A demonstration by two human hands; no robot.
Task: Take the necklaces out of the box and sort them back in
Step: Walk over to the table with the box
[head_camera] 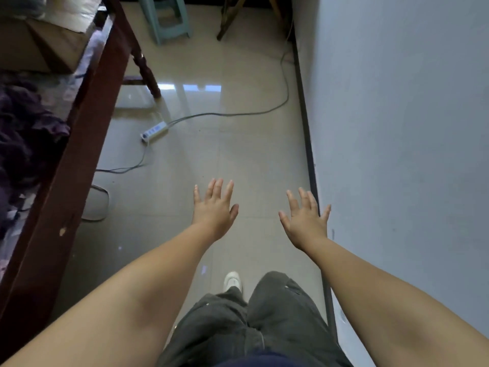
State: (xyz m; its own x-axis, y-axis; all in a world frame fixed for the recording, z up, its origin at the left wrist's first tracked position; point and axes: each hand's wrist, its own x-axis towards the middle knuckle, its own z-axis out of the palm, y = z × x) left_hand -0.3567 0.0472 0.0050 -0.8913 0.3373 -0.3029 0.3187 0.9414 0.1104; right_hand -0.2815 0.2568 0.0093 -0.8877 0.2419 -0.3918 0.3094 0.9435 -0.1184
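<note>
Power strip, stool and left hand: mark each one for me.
power strip (154, 131), head view, middle of its white body
stool (169, 18), head view, its pale green frame
left hand (214, 211), head view, back of the open hand

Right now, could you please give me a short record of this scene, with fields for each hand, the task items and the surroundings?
left hand: open, fingers spread, empty, held out over the floor
right hand: open, fingers spread, empty, close to the wall
necklaces and box: not in view
floor: glossy tiles; white power strip with its cable lying loose
left side: dark wooden bed frame, cardboard box on top
far end: green stool
</note>
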